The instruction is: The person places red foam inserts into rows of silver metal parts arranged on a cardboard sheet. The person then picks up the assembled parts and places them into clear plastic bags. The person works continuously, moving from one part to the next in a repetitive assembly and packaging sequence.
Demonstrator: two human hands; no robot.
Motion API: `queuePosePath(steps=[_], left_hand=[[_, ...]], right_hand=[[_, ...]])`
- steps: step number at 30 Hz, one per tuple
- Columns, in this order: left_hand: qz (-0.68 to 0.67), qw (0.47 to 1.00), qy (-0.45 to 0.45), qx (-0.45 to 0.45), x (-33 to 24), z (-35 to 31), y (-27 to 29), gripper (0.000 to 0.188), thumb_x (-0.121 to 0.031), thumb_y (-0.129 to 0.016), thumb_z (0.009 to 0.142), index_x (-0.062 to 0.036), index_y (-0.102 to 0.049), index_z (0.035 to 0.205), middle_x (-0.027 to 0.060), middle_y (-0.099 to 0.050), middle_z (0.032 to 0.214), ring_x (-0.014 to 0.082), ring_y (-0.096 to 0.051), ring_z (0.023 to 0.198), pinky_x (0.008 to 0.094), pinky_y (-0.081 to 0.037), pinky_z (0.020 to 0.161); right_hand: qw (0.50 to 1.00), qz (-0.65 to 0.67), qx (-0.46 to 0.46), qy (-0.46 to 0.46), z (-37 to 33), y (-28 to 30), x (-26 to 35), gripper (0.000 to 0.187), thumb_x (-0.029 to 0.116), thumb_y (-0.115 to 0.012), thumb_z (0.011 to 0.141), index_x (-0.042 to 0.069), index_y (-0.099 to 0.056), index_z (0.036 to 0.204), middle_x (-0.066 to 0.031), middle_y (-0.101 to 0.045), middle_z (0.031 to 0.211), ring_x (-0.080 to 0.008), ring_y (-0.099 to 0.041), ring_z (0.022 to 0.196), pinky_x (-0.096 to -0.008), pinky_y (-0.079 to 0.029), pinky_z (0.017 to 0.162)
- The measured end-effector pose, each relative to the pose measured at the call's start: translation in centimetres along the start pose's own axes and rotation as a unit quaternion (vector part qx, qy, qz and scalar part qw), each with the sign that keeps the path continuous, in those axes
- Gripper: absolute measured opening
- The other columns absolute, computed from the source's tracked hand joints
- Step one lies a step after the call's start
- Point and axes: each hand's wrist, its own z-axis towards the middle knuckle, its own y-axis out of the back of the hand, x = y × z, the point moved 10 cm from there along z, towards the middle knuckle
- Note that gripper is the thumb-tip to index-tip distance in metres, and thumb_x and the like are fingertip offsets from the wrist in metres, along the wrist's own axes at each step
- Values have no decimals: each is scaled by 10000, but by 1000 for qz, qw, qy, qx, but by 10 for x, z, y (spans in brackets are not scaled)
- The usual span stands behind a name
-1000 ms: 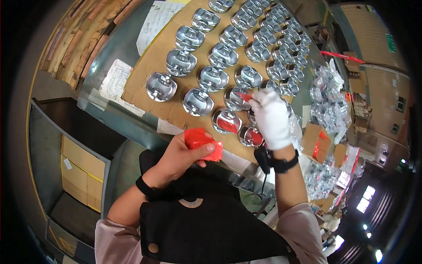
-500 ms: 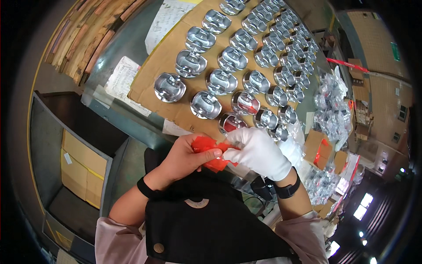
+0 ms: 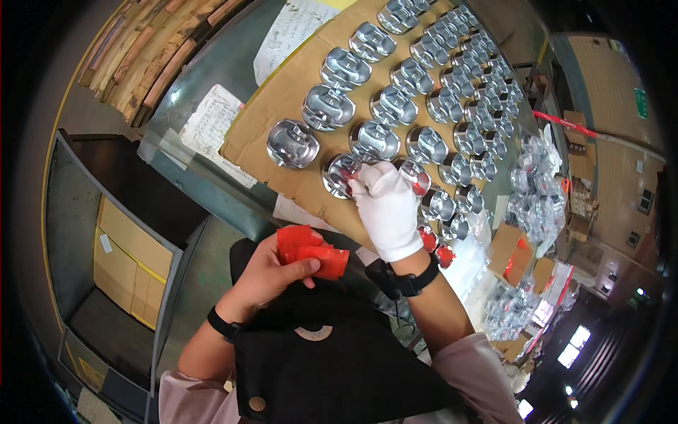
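My bare left hand (image 3: 265, 275) is closed around several flat red plastic packets (image 3: 328, 260), its thumb on top. My right hand (image 3: 388, 215), in a white glove, reaches over the near edge of the cardboard to a silver metal piston (image 3: 334, 185). Its fingers are pinched together at the piston's open hollow, where a little red shows. What the fingertips hold, if anything, is hidden. Just right of the glove, another piston (image 3: 421, 185) shows red in its hollow. More red shows in pistons (image 3: 445, 256) past my right wrist.
Rows of similar pistons (image 3: 328, 107) stand on the brown cardboard (image 3: 247, 145) atop a green table (image 3: 191, 187). Written papers (image 3: 212, 116) lie at its left. Bagged pistons (image 3: 533, 191) and an open carton (image 3: 512, 247) are at right. A grey bin (image 3: 159, 233) stands at lower left, with wooden planks (image 3: 145, 56) beyond.
My right hand has left the red packets and moved up and forward to a piston. My left hand keeps the packets, slightly lower and further left. The view has shifted a little.
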Motion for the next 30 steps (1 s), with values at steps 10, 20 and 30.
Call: queuePosePath(steps=[10, 20, 30], left_hand=[[2, 999, 24, 42, -9, 18, -21, 360, -105, -630, 929, -13, -521, 1259, 71, -638, 1101, 140, -637, 862, 272, -562, 659], [156, 987, 22, 15, -25, 32, -24, 168, -170, -683, 914, -43, -637, 1016, -27, -628, 800, 24, -518, 591, 195, -433, 516], [81, 994, -9, -68, -31, 32, 3, 217, -186, -698, 902, -51, -614, 1050, 8, -654, 878, 49, -548, 613, 196, -443, 492]], right_hand=[[996, 29, 49, 74, 12, 1, 10, 139, 110, -672, 750, 94, -651, 887, -74, -597, 843, -266, -627, 788, -378, -525, 653], [896, 293, 312, -119, -33, 12, -2, 224, 165, -719, 786, 51, -690, 977, -141, -671, 863, -314, -663, 789, -389, -518, 690], [891, 342, 179, -238, 1, -1, -40, 68, 86, -683, 777, 45, -630, 792, -125, -600, 743, -320, -624, 715, -387, -495, 632]])
